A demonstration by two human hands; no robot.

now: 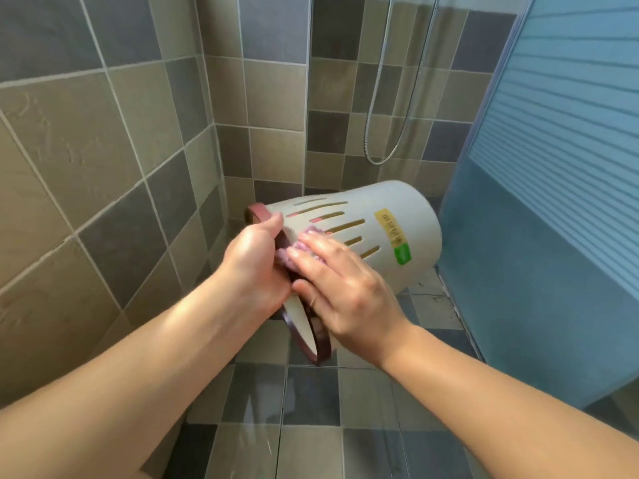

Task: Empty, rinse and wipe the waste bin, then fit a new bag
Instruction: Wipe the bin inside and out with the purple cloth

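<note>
We hold the white waste bin tipped on its side at frame centre, base toward 2 o'clock, above the tiled floor. Our left hand clenches its dark rim. Our right hand presses a purple cloth flat-fingered against the slotted wall. A shower hose hangs at 12 o'clock.

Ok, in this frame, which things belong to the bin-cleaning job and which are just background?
In use:
- waste bin, held tipped on its side
- left hand, gripping the bin's rim
- purple cloth, pressed on the bin wall
- right hand, flat on the cloth

Background:
- shower hose
- blue panel
- tiled wall
</note>
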